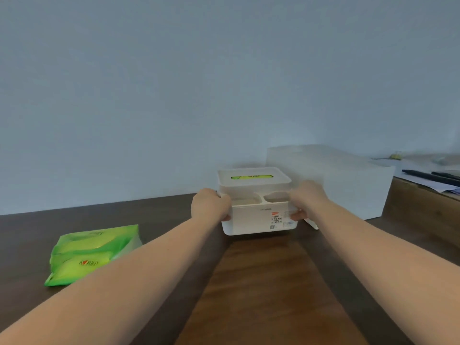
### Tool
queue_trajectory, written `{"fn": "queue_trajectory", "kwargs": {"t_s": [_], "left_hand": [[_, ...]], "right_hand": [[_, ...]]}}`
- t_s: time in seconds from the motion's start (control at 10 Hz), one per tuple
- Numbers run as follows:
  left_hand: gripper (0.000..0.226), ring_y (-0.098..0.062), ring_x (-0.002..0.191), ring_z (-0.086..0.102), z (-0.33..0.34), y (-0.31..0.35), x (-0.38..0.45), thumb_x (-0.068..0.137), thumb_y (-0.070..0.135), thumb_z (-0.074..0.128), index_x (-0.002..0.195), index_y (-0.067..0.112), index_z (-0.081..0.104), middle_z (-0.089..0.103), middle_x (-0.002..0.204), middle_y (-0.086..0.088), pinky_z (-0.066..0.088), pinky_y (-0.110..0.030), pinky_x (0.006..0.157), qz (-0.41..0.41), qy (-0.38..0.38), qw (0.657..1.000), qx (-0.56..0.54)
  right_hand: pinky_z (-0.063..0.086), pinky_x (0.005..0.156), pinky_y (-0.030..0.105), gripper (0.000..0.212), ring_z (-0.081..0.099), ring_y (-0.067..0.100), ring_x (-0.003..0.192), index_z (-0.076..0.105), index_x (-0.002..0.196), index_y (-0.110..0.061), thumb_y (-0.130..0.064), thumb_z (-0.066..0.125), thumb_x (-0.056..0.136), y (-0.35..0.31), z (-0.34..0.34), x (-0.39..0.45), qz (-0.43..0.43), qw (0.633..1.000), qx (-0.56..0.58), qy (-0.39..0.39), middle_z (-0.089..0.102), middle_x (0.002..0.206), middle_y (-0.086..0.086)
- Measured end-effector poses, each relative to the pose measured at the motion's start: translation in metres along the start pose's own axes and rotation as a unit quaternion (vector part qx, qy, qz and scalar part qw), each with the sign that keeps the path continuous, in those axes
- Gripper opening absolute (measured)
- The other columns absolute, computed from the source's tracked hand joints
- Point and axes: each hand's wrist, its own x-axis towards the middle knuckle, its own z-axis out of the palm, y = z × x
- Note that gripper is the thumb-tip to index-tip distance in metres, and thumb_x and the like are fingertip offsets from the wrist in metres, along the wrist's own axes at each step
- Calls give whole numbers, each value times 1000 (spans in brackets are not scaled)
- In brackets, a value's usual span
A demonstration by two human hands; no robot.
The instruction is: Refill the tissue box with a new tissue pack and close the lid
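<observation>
A white tissue box [258,220] stands on the dark wooden table, near the wall. Its lid [254,179] sits on top, and green packaging shows through the lid's slot. Two small open compartments run along the box's near side. My left hand [210,205] grips the box's left side and my right hand [307,201] grips its right side. A green tissue pack [92,253] lies flat on the table to the left, well apart from both hands.
A large white box [348,185] stands right behind the tissue box on the right. Farther right, a lighter wooden surface [420,207] carries papers and dark pens [433,176]. The pale wall runs close behind the table.
</observation>
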Motion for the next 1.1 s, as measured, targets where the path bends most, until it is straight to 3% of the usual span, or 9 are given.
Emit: {"fn": "queue_trajectory", "kwargs": {"t_s": [0.1,0.2,0.3,0.4,0.5,0.6,0.8,1.0,1.1], "left_hand": [[40,-27,61,67,18,8,25,82,15,43,45,15,29,49,26,2,30,-21,43,5,4,1000,-13],[37,-31,67,71,29,11,47,81,15,43,48,15,29,53,36,0,29,-22,43,4,16,1000,-20],[30,-31,67,66,38,9,68,79,17,42,51,14,30,69,63,-20,36,-25,52,-1,27,1000,-14],[26,-26,61,52,42,5,80,78,17,42,54,13,32,74,78,-23,39,-27,57,-10,28,1000,4],[28,-25,62,51,49,-1,85,79,16,42,54,13,32,72,75,-17,39,-27,57,-16,21,1000,10],[35,-26,64,55,55,-5,86,82,18,41,50,14,29,73,72,-18,39,-27,57,2,19,1000,0],[49,-31,83,72,53,-18,71,98,32,35,52,13,37,55,48,-5,44,-31,69,25,9,996,-80],[40,-33,89,70,53,-49,60,94,34,34,64,12,48,67,83,-16,55,-44,86,-6,-28,999,-43],[28,-26,95,69,52,-60,56,91,25,37,75,17,59,68,89,-5,51,-39,85,13,-9,1000,-18]], "right_hand": [[58,68,37,19,67,35,87,59,105,3,4,58,86,-4,1,27,-2,1000,-16,-4,65,107,19],[43,45,25,19,54,19,51,61,105,-1,2,59,87,-15,2,40,-5,993,-120,8,58,69,7],[38,44,25,26,51,18,51,60,114,0,0,59,88,-20,9,55,-14,991,-130,15,57,69,7],[54,62,30,33,55,27,77,54,125,4,-2,48,92,-19,19,74,-24,1000,-9,-14,61,117,23],[53,55,22,19,59,29,74,59,107,3,0,49,91,-17,28,81,-16,999,-28,4,64,102,22],[47,61,27,16,70,35,89,52,70,-4,-1,50,85,-14,33,82,-16,995,-89,47,70,89,18],[39,70,29,27,60,36,110,60,111,4,-4,47,89,0,38,79,-54,984,-155,71,64,116,21],[47,71,32,30,60,35,92,61,111,-2,-4,46,84,11,26,64,-70,984,-146,74,65,111,18],[59,81,46,21,69,36,88,65,92,-9,-5,45,87,14,9,52,-79,995,-25,47,68,105,19]]}}
